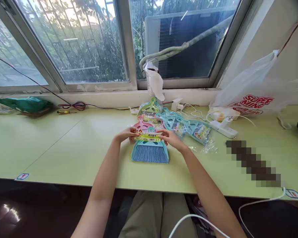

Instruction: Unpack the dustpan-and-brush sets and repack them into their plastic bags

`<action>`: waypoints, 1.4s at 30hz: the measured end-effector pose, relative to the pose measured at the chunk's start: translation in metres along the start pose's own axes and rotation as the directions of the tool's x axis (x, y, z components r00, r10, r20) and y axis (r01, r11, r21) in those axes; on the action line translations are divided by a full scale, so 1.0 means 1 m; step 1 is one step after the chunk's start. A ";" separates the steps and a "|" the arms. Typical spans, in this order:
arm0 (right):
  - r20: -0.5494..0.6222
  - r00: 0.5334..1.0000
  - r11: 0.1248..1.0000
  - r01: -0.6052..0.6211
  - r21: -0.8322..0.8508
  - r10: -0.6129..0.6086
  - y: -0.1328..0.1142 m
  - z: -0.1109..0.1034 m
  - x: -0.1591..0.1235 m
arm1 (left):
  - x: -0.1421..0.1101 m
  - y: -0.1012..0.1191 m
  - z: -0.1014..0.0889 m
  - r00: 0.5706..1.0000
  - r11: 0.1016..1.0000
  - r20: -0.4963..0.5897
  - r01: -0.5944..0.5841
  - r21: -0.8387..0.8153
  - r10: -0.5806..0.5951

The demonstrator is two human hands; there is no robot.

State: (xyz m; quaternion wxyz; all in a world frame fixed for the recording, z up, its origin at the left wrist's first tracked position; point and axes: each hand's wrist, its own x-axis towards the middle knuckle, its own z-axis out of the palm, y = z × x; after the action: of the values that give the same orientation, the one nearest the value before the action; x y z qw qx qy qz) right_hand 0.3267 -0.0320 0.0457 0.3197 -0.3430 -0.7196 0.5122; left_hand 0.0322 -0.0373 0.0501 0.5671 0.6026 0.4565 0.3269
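A yellow printed label card (150, 137) is pinched at its left end by my left hand (126, 134) and at its right end by my right hand (173, 140). Both hands have their fingers closed on it. The card lies across the upper part of a light-blue dustpan (166, 160) with a blue-bristled brush (149, 153) set in it, hiding part of both. Just behind are a pink dustpan set (142, 124) and a green dustpan set (151, 106). Several blue dustpan sets in clear wrapping (197, 130) lie to the right of my right hand.
A white power strip (223, 129) with cables sits to the right, near a white plastic bag (260, 89). A yellow screwdriver (63, 112), a coiled dark cable (79, 105) and a green bag (27, 104) lie along the window side. A pixelated dark object (253, 163) is at right.
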 end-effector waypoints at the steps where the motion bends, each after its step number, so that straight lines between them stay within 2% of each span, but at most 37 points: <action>1: 0.032 0.999 0.999 -0.021 -0.025 0.022 -0.001 -0.002 -0.002 | -0.003 0.004 0.000 0.999 0.998 0.030 0.018 0.064 -0.020; 5: 0.192 0.975 0.992 -0.093 -0.087 0.108 -0.012 -0.010 -0.010 | -0.013 0.025 0.001 0.988 0.956 0.110 0.075 0.283 -0.110; 8: 0.332 0.929 0.984 -0.131 -0.123 0.165 -0.019 -0.016 -0.016 | -0.018 0.035 0.005 0.955 0.899 0.191 0.130 0.419 -0.227; 11: 0.430 0.875 0.971 -0.157 -0.180 0.221 -0.024 -0.018 -0.020 | -0.014 0.036 0.012 0.923 0.830 0.220 0.155 0.536 -0.314; 13: 0.437 0.868 0.967 -0.160 -0.199 0.234 -0.025 -0.017 -0.021 | -0.010 0.033 0.015 0.915 0.767 0.196 0.162 0.621 -0.352; 16: 0.393 0.897 0.976 -0.150 -0.160 0.203 -0.025 -0.017 -0.021 | -0.004 0.028 0.016 0.908 0.649 0.128 0.181 0.739 -0.399; 18: 0.410 0.890 0.978 -0.154 -0.144 0.200 -0.024 -0.018 -0.021 | -0.002 0.025 0.015 0.902 0.619 0.097 0.207 0.758 -0.421; 21: 0.488 0.840 0.970 -0.179 -0.164 0.238 -0.022 -0.019 -0.022 | -0.003 0.022 0.015 0.897 0.667 0.065 0.275 0.693 -0.437; 23: 0.492 0.831 0.964 -0.194 -0.180 0.259 -0.022 -0.018 -0.023 | -0.004 0.020 0.014 0.894 0.714 0.064 0.310 0.628 -0.444; 28: 0.397 0.889 0.969 -0.172 -0.176 0.230 -0.026 -0.011 -0.024 | -0.004 0.014 0.010 0.899 0.864 0.210 0.269 0.426 -0.384; 30: 0.389 0.894 0.972 -0.167 -0.167 0.221 -0.025 -0.010 -0.024 | -0.004 0.012 0.008 0.903 0.892 0.237 0.256 0.371 -0.358; 36: 0.507 0.809 0.951 -0.209 -0.226 0.298 -0.017 -0.011 -0.022 | -0.003 0.013 0.010 0.910 0.858 0.218 0.223 0.463 -0.354; 42: 0.528 0.792 0.948 -0.207 -0.240 0.306 -0.013 -0.012 -0.018 | -0.001 0.014 0.011 0.923 0.798 0.133 0.231 0.557 -0.361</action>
State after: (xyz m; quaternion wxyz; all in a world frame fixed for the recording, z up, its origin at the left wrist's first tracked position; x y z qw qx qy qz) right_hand 0.3444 -0.0437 0.0599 -0.0079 -0.2988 -0.7688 0.5653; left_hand 0.0444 -0.0413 0.0626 0.4717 0.6903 0.5482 0.0214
